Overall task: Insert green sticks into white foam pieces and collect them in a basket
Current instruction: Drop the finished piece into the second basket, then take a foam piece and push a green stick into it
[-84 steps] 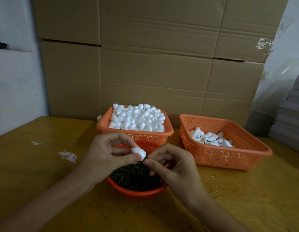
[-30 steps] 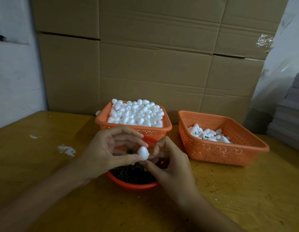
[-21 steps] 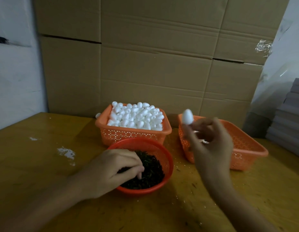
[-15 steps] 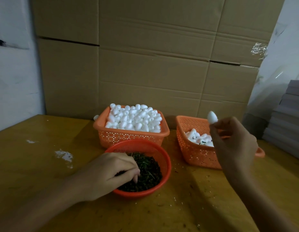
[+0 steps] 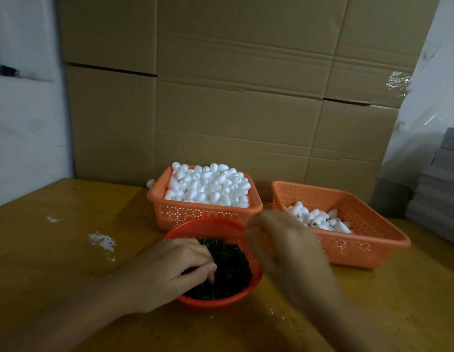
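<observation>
Sticks (image 5: 228,270): dark green heap in the red bowl (image 5: 203,222), mid-table toward the near edge. Plenty are left.

Left hand (image 5: 167,273) is in the bowl, fingers curled down, tips in the heap, thumb against forefinger. It looks like a pick, but I can't tell if a stick is pinched.

Right hand (image 5: 284,247) is just right of the bowl, in front of the right basket (image 5: 373,212). It's motion-blurred, so I can't tell whether it's spread or pinching, and no foam is visible in it.

Foam (image 5: 208,186): the left basket (image 5: 154,196) behind the bowl, near the table's far edge, is heaped above its rim. One stray piece (image 5: 150,183) lies on the table at the basket's far left corner.

Done pieces (image 5: 319,219): a small cluster covers part of the right basket's floor. One or two show dark spots, probably stick ends, but they're too small to confirm.

Progress estimate: early. The done pile is a small fraction of the stock, so most of the job remains. The current step is probably fetching the next stick, with no foam in hand yet as far as I can see.

Also here: table (image 5: 55,250) with a white smear (image 5: 102,241) left of the bowl, cardboard (image 5: 233,110) along the far edge, and a grey stack (image 5: 444,186) at the right.
</observation>
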`<state>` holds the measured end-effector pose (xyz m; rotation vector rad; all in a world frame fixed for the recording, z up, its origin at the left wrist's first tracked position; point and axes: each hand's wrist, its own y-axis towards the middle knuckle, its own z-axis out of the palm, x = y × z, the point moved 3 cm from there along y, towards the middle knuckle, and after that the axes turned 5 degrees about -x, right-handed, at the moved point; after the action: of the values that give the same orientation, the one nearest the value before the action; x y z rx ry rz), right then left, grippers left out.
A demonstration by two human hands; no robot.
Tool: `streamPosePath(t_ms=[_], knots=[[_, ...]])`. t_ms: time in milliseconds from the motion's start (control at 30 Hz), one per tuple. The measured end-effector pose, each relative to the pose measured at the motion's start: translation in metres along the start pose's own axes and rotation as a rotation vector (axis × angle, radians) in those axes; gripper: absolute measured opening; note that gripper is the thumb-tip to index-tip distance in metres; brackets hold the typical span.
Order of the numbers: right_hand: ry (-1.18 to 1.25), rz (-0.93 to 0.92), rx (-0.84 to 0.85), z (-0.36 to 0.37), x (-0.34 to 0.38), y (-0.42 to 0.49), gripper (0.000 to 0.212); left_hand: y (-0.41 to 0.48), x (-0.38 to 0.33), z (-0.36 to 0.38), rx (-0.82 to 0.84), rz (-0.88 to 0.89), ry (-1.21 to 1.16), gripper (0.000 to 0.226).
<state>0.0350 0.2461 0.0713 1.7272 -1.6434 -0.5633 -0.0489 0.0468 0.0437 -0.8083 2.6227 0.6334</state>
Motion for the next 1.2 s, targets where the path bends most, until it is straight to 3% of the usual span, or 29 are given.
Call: streamPosePath(t_ms=[33,67,133,500,667,733,800,1000,1100,1200], knots=[[0.06,-0.136,0.118,0.011,0.02,-0.005,0.03,0.0,0.001,-0.001,-0.003,-0.001,0.008,0.036],[0.05,-0.187,0.261,0.025,0.04,-0.014,0.036,0.0,0.002,-0.002,-0.003,0.006,0.023,0.034],[0.009,-0.216,0.376,0.043,0.049,-0.026,0.042,0.0,0.003,-0.003,0.001,0.026,0.048,0.031],[0.017,-0.213,0.423,0.048,0.04,-0.025,0.054,0.006,0.016,0.006,-0.05,0.108,0.05,0.033],[0.026,-0.203,0.449,0.048,0.04,-0.025,0.057,0.019,0.017,-0.013,-0.333,0.119,-0.008,0.029],[0.033,-0.201,0.456,0.048,0.041,-0.024,0.062,0.037,0.022,-0.026,-0.498,0.098,0.069,0.028],[0.031,-0.199,0.46,0.048,0.041,-0.023,0.065,0.064,0.031,-0.038,-0.546,0.025,0.181,0.023],[0.038,-0.175,0.495,0.048,0.041,-0.025,0.07,0.145,0.074,-0.031,0.1,-0.34,0.368,0.047],[0.029,-0.178,0.503,0.049,0.041,-0.024,0.072,0.157,0.087,-0.026,0.132,-0.492,0.362,0.076],[0.028,-0.181,0.499,0.049,0.043,-0.022,0.071,0.159,0.082,-0.034,0.159,-0.541,0.462,0.068]])
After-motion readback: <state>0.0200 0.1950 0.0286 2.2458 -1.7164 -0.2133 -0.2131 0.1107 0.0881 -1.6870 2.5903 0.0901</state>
